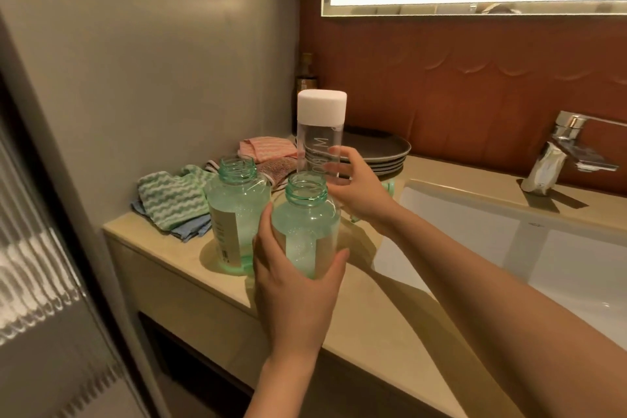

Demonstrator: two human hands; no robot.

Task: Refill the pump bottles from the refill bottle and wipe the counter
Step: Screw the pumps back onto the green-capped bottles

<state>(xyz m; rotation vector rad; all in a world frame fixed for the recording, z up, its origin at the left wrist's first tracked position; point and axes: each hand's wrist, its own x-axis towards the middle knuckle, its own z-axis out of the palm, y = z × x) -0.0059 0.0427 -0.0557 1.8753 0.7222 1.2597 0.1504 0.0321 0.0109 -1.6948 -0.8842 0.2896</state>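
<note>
Left hand [298,285] up close, fingers and thumb wrapped round the near bottle [307,224]: green, translucent plastic, round-shouldered, threaded neck open, no pump on it. Its base is hidden behind the hand, so I cannot tell whether it rests on the tabletop [190,285]. Just beside it to the left stands the far bottle [237,210], same make, also uncapped, with a pale label. Behind the pair, the right hand [359,193] grips the lower part of the refill bottle [320,136], which is clear, straight-sided, upright and has its white cap on.

Crowding the back left are the cloths: a green wavy-striped one [173,197] on a blue one [191,229], and a pink one [268,148] further back. Grey plates [383,151] are stacked behind the refill bottle, and a dark bottle [306,78] stands in the corner.

The tabletop is smooth beige stone. A white sink [509,248] is sunk in at right, under a chrome tap [570,149]. The wall is rust-brown, with a lit mirror [475,0] above.
</note>
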